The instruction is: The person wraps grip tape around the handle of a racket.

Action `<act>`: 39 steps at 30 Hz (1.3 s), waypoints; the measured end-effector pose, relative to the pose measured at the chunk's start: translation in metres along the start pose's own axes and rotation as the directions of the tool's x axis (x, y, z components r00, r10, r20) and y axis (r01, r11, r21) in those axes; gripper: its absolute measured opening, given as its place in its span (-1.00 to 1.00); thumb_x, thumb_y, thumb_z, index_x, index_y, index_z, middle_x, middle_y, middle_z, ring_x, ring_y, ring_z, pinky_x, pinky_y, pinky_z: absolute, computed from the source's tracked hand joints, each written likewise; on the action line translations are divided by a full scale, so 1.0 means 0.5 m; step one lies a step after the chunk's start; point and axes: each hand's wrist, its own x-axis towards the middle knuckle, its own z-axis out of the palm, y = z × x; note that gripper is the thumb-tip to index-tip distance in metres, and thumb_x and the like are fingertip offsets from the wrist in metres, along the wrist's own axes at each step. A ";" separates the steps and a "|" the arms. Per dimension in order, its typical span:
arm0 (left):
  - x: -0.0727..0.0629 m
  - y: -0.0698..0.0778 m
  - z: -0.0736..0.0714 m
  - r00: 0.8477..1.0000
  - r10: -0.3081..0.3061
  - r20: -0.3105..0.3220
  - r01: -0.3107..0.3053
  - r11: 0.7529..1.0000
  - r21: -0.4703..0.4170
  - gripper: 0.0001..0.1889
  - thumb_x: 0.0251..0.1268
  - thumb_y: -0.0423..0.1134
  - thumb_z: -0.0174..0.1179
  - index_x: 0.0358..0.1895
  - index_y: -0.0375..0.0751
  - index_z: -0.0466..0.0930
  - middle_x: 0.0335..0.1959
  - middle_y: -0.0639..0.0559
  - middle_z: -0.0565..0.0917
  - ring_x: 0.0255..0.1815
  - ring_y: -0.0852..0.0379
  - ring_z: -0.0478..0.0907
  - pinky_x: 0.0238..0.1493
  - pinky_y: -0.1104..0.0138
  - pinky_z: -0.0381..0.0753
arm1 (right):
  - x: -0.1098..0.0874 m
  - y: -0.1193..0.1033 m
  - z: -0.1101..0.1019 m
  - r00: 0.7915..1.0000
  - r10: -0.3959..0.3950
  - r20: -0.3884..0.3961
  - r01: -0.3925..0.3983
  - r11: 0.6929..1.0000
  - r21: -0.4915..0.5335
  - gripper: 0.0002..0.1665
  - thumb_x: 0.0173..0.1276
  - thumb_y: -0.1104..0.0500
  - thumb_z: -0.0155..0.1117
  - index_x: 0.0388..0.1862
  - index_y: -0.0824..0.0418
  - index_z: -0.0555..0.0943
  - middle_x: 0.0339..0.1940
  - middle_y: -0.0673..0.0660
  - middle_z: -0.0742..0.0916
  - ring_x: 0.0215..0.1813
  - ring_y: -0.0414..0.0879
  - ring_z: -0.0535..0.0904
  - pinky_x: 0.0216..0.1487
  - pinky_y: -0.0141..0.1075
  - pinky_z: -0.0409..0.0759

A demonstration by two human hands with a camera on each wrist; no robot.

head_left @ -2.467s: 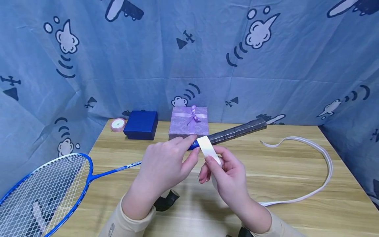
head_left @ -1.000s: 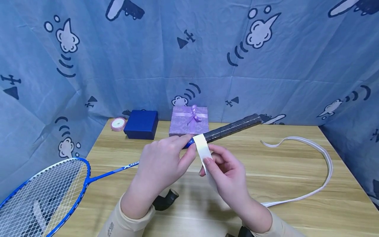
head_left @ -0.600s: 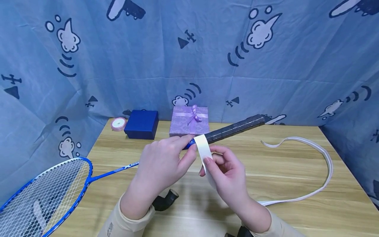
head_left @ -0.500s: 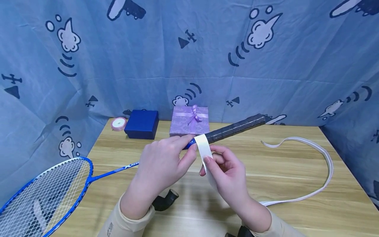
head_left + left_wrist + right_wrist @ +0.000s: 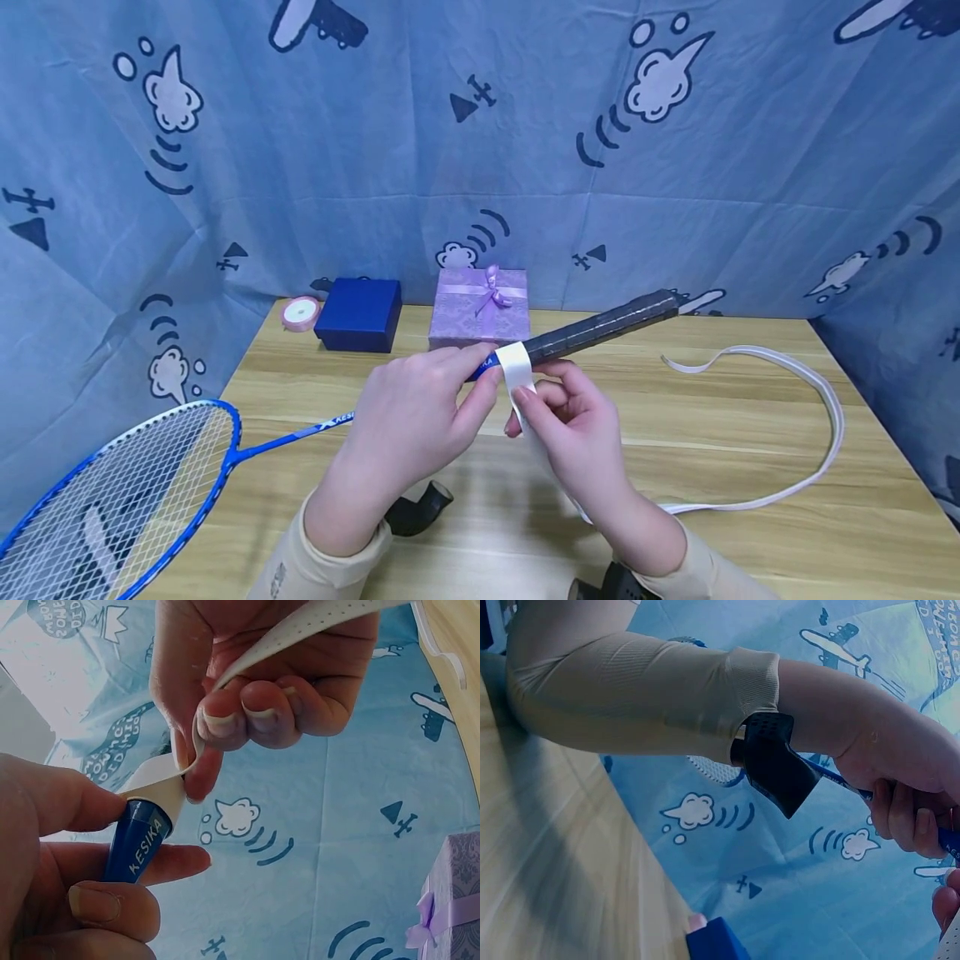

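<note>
My left hand (image 5: pixel 420 417) grips a badminton racket (image 5: pixel 585 335) by the blue cone marked KESIKA (image 5: pixel 139 844), just below its black handle. A strip of white grip tape (image 5: pixel 515 367) lies around the handle's lower end, where it meets the cone. My left thumb and forefinger sit right at the tape's edge. My right hand (image 5: pixel 581 437) pinches the tape between thumb and curled fingers, close under the handle. In the left wrist view, the perforated tape (image 5: pixel 300 634) runs through the right hand. The right wrist view shows the left arm and only the right fingertips (image 5: pixel 946 904).
The tape's loose tail (image 5: pixel 832 417) curves over the wooden table (image 5: pixel 720 450) on the right. A pink-rimmed ribbon roll (image 5: pixel 300 314), a blue box (image 5: pixel 358 315) and a purple gift box (image 5: pixel 480 304) stand along the back, before a blue curtain (image 5: pixel 525 150). The strung racket head (image 5: pixel 127 500) extends left.
The racket handle has shifted slightly right. My right thumb and fingers have moved up closer to the handle, and the held length of tape between them is shorter. The left hand keeps its grip.
</note>
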 end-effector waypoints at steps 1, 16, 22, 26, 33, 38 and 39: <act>0.000 0.000 0.000 1.000 0.004 0.002 -0.004 1.000 0.001 -0.80 0.53 -0.05 0.09 -0.28 0.09 0.66 -0.67 0.27 0.39 -0.69 0.29 0.25 -0.70 0.39 0.12 | 0.001 0.001 0.000 1.000 0.009 0.002 -0.009 1.000 0.008 -0.74 0.47 0.39 0.29 0.09 0.39 0.55 -0.56 0.04 0.75 -0.49 -0.08 0.72 -0.31 -0.32 0.69; 0.001 0.000 -0.007 0.990 0.060 0.128 -0.047 0.993 -0.104 -0.74 0.58 -0.08 0.10 -0.42 0.12 0.51 -0.69 0.29 0.25 -0.68 0.30 0.22 -0.66 0.40 0.14 | 0.024 0.027 -0.022 0.984 0.001 0.179 -0.067 0.929 0.364 -0.57 0.46 0.52 0.12 0.12 0.13 0.70 -0.30 -0.02 0.82 -0.57 -0.17 0.65 -0.44 -0.29 0.66; 0.000 -0.003 -0.010 0.985 0.056 0.161 -0.039 0.993 -0.109 -0.79 0.57 -0.10 0.09 -0.35 0.10 0.54 -0.68 0.30 0.27 -0.69 0.31 0.24 -0.66 0.40 0.16 | 0.025 0.028 -0.022 0.985 0.020 0.169 -0.078 0.938 0.338 -0.60 0.46 0.50 0.16 0.07 0.12 0.70 -0.35 -0.02 0.82 -0.59 -0.16 0.64 -0.45 -0.29 0.65; -0.003 -0.004 -0.011 0.986 0.055 0.158 -0.036 0.992 -0.118 -0.88 0.56 -0.10 0.10 -0.02 0.06 0.59 -0.66 0.29 0.32 -0.67 0.31 0.28 -0.67 0.39 0.20 | 0.024 0.027 -0.021 0.986 0.009 0.168 -0.067 0.938 0.339 -0.63 0.48 0.49 0.15 0.08 0.15 0.69 -0.40 -0.01 0.80 -0.58 -0.16 0.64 -0.44 -0.30 0.65; -0.004 -0.007 -0.012 0.992 0.051 0.115 -0.043 0.997 -0.068 -0.89 0.59 -0.17 0.09 0.03 0.06 0.56 -0.67 0.27 0.30 -0.69 0.29 0.25 -0.67 0.40 0.16 | 0.021 0.023 -0.020 0.988 0.028 0.153 -0.064 0.969 0.239 -0.67 0.45 0.49 0.15 0.03 0.15 0.63 -0.53 -0.04 0.76 -0.60 -0.18 0.64 -0.46 -0.30 0.64; -0.002 -0.007 -0.015 0.998 0.015 0.068 -0.012 0.999 -0.041 -0.83 0.49 -0.35 0.12 -0.03 0.03 0.58 -0.70 0.24 0.30 -0.71 0.24 0.21 -0.68 0.39 0.12 | 0.014 0.021 -0.018 0.985 0.021 0.169 -0.047 0.988 0.146 -0.62 0.42 0.49 0.17 0.11 0.15 0.56 -0.60 -0.05 0.74 -0.62 -0.15 0.65 -0.45 -0.25 0.66; -0.002 -0.007 -0.015 0.998 0.014 0.063 -0.012 0.999 -0.038 -0.83 0.48 -0.36 0.14 -0.04 0.03 0.58 -0.70 0.24 0.32 -0.71 0.24 0.22 -0.68 0.39 0.13 | 0.013 0.021 -0.018 0.984 0.016 0.176 -0.042 0.989 0.143 -0.60 0.43 0.49 0.17 0.14 0.14 0.57 -0.59 -0.04 0.73 -0.62 -0.14 0.65 -0.46 -0.24 0.66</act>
